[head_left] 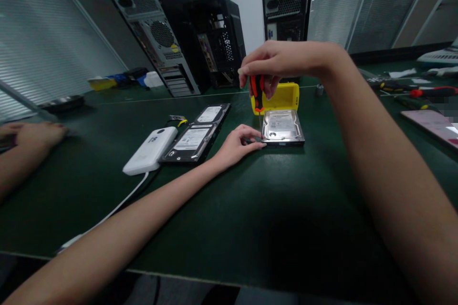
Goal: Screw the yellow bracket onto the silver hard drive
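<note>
A silver hard drive (282,126) lies on the green table, its far edge against an open yellow case (282,97). My right hand (263,66) grips the handle of a red and black screwdriver (257,93) from above. The screwdriver stands upright, with its tip at the drive's left near corner. At that same corner my left hand (239,145) is closed, its thumb and fingers around a small dark piece (253,140); what the piece is, I cannot make out.
Left of my left hand lie two hard drives (191,138) and a white cabled box (150,150). Computer cases (161,33) stand behind. Another person's hands (39,138) rest at far left. Tools (432,91) and a phone (432,126) lie at right.
</note>
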A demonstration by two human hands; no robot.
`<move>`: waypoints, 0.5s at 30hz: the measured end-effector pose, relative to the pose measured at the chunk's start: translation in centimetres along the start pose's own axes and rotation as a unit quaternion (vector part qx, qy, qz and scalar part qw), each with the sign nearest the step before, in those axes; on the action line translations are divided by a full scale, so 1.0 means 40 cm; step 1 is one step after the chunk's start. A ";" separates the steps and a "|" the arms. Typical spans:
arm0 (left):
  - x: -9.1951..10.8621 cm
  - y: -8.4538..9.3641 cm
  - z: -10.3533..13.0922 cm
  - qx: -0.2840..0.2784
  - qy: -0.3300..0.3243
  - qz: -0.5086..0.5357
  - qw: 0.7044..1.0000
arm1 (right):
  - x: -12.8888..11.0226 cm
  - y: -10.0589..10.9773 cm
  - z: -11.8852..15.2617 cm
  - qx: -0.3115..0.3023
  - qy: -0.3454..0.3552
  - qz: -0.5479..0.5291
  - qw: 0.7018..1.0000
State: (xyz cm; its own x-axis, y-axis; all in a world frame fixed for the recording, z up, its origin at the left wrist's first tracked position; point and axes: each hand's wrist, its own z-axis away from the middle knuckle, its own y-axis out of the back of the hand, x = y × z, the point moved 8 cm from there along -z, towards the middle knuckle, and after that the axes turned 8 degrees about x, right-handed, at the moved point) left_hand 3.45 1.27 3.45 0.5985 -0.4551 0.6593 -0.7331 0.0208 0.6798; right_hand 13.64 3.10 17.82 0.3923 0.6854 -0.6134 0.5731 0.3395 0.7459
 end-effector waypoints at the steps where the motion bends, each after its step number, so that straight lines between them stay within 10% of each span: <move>1: 0.001 0.000 0.000 0.000 -0.001 -0.001 1.000 | -0.002 -0.001 -0.002 0.000 0.011 0.001 1.000; 15: 0.006 -0.002 -0.003 -0.004 0.006 -0.007 1.000 | -0.024 -0.010 -0.023 0.047 0.051 0.059 0.996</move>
State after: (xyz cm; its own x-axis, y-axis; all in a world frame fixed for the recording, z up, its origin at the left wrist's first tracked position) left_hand 3.70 1.29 3.58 0.6129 -0.4439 0.6537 -0.7220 0.0214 0.6915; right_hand 12.38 2.89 18.32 0.3894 0.7801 -0.4897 0.5935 0.1941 0.7811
